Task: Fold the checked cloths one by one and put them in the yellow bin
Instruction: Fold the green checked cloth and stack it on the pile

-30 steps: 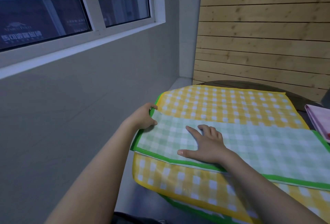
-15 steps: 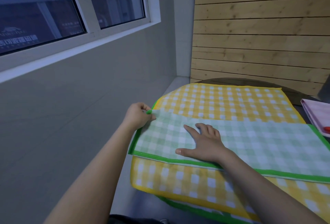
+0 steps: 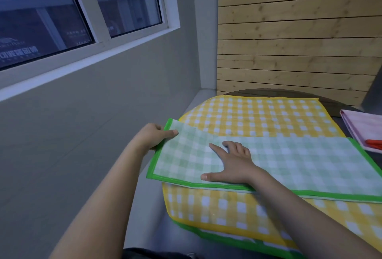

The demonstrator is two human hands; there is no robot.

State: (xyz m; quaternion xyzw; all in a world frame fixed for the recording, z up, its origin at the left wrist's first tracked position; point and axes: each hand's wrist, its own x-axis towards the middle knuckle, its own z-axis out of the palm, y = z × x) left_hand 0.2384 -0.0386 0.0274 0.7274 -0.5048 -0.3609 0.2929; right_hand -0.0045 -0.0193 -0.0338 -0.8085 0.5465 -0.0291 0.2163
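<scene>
Lifted since a second ago — the green cloth (image 3: 289, 163) corner, pinched by the left hand (image 3: 154, 135); right hand (image 3: 231, 165) presses flat, fingers spread. Next: fold that end across.

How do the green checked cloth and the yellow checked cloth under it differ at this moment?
The green checked cloth lies on top as a folded strip; the yellow checked cloth lies spread out beneath it. The green one has a green border, the yellow one a yellow border. The left hand pinches the green cloth's far left corner and the right hand presses flat on it; neither hand grips the yellow cloth. Both have a white check pattern.
</scene>
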